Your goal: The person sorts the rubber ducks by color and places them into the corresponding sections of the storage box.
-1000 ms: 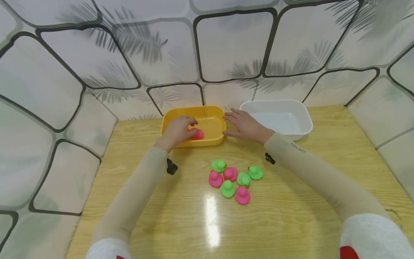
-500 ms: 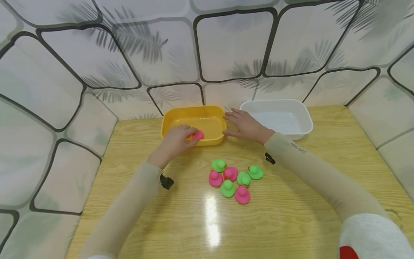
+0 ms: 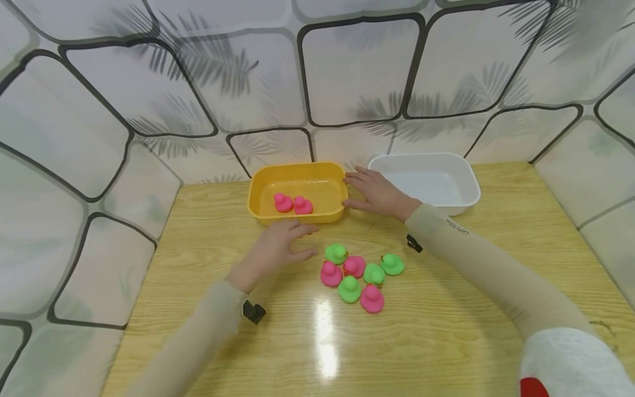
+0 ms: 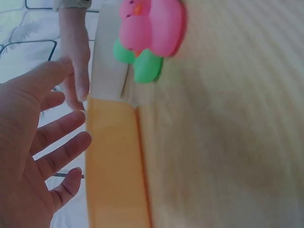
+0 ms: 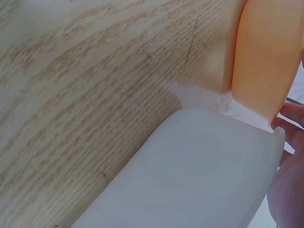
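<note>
Two pink rubber ducks, one on the left and one beside it, sit in the yellow tub. My left hand hovers just in front of that tub with nothing in it; its fingers look spread in the left wrist view. To its right, several pink and green rubber ducks lie grouped on the table, among them a green duck and a pink duck. My right hand has its fingertips at the tub's right rim, fingers extended. Part of that hand shows in the right wrist view.
A white tub stands behind my right hand, close to the yellow one. Both are near the back of the wooden table, against a patterned backdrop.
My left hand has let go of a pink duck inside the yellow tub and moved out towards me, its fingers opening. The right hand stays at the tub's rim.
</note>
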`<state>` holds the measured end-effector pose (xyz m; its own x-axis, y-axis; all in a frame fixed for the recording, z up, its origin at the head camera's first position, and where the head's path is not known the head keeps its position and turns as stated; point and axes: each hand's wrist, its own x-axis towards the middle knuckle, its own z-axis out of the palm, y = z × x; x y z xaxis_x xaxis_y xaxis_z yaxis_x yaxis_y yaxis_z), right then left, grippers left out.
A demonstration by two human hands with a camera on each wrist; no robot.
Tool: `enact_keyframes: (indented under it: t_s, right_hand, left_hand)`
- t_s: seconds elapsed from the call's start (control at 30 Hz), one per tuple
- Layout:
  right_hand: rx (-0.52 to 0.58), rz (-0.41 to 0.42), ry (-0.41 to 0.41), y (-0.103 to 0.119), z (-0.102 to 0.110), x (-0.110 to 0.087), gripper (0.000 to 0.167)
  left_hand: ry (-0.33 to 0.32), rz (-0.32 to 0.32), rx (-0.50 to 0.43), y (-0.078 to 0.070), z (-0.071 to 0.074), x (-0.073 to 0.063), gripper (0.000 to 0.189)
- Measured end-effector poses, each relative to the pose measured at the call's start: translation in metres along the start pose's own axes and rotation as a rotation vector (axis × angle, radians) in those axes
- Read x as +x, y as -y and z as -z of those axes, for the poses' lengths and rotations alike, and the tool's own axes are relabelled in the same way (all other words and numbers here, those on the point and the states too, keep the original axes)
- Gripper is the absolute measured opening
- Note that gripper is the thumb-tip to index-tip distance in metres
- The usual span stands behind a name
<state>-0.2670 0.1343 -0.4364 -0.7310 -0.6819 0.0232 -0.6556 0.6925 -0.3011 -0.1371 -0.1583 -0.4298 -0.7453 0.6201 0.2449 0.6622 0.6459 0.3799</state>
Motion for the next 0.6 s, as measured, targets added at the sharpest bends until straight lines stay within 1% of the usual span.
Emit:
enact_keyframes:
  t_s: [0.1, 0.2, 0.47, 0.6]
  right_hand:
    - [-0.012, 0.003, -0.004, 0.001, 0.000, 0.000, 0.070]
    - [-0.012, 0.001, -0.002, 0.001, 0.001, 0.000, 0.070]
    - [-0.005, -0.004, -0.004, 0.002, 0.001, -0.001, 0.070]
    - [0.009, 0.005, -0.010, 0.003, 0.000, -0.001, 0.070]
  left_hand:
    - [0.038, 0.005, -0.022, -0.006, -0.008, -0.008, 0.054]
    - [0.068, 0.010, -0.024, -0.011, -0.017, -0.016, 0.053]
    - [0.064, -0.022, -0.039, -0.020, -0.039, -0.026, 0.042]
    - [0.086, 0.015, -0.053, -0.021, -0.046, -0.028, 0.043]
